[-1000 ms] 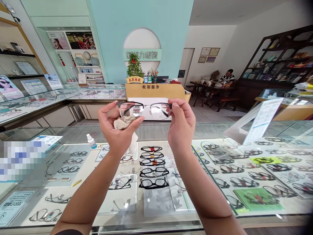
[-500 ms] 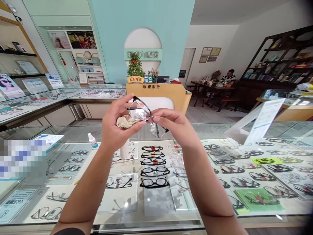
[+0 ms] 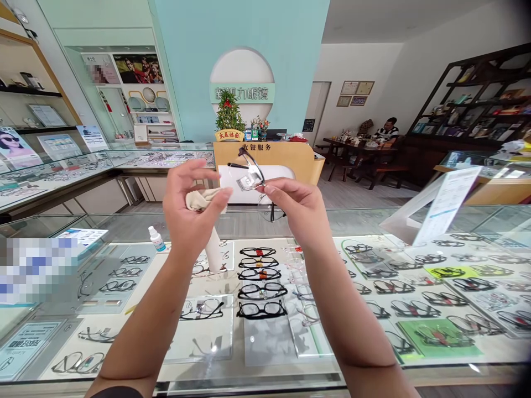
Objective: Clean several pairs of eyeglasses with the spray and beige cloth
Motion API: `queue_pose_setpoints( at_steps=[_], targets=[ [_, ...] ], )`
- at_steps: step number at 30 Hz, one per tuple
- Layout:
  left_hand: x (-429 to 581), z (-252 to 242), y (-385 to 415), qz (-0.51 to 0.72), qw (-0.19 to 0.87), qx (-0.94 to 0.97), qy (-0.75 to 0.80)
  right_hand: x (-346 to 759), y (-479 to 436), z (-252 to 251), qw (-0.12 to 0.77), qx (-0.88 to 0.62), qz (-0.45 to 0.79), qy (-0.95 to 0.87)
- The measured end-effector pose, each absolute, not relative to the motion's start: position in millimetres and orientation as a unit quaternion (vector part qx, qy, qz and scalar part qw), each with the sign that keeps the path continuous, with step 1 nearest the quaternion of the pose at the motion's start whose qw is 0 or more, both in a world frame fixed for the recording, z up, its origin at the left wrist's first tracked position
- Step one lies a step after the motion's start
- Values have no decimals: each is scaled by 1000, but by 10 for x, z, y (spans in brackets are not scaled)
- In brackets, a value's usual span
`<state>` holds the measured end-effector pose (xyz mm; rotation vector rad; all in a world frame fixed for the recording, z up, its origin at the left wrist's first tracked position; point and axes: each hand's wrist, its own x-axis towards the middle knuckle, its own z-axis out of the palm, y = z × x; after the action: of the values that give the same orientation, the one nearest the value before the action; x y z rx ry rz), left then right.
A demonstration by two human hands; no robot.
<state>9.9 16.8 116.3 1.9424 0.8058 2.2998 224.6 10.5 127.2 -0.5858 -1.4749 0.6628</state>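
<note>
Between the fingertips of my right hand is a pair of eyeglasses with dark upper rims, held up over the counter and turned nearly edge-on. A clear lens with a printed label faces left, and one dark temple hangs below my fingers. My left hand is off the glasses, to their left, its fingers spread apart above. A crumpled cream cleaning cloth is tucked in the left palm under the thumb, and its tail hangs below the hand.
Under my arms is a glass display counter with rows of eyeglass frames. A small white spray bottle stands left, a folded sign right. Beyond are a wooden cashier desk and a seated person.
My left hand has let go of the eyeglasses and moved left with the cloth, its fingers opening. The glasses have turned more edge-on in my right hand.
</note>
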Motion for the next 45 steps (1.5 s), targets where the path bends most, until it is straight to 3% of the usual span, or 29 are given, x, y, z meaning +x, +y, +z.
queue_pose_setpoints(
  at_steps=[2, 6, 10, 14, 26, 31, 38, 45],
  targets=[
    [155, 1181, 70, 743, 6, 599, 299, 2207, 101, 1244, 686, -270, 220, -639],
    [289, 1207, -129, 660, 99, 658, 348, 2066, 41, 1177, 710, -261, 56, -651],
    [371, 1213, -186, 651, 159, 657, 346, 1927, -43, 1122, 684, -268, -87, -673],
    [345, 1211, -178, 672, 174, 623, 361, 1873, -109, 1111, 647, -286, -146, -691],
    [-21, 1415, -471, 595, 165, 684, 388, 1948, -561, 1237, 574, -265, -30, -774],
    [-379, 1426, -554, 476, 139, 741, 453, 1968, -459, 1219, 613, -235, 3, -754],
    [-932, 1299, -388, 210, 97, 781, 580, 2233, 18, 450, 579, -405, 35, -707],
    [-1082, 1078, -203, 2, 61, 820, 569, 2400, 295, -148, 532, -513, 13, -673]
  ],
)
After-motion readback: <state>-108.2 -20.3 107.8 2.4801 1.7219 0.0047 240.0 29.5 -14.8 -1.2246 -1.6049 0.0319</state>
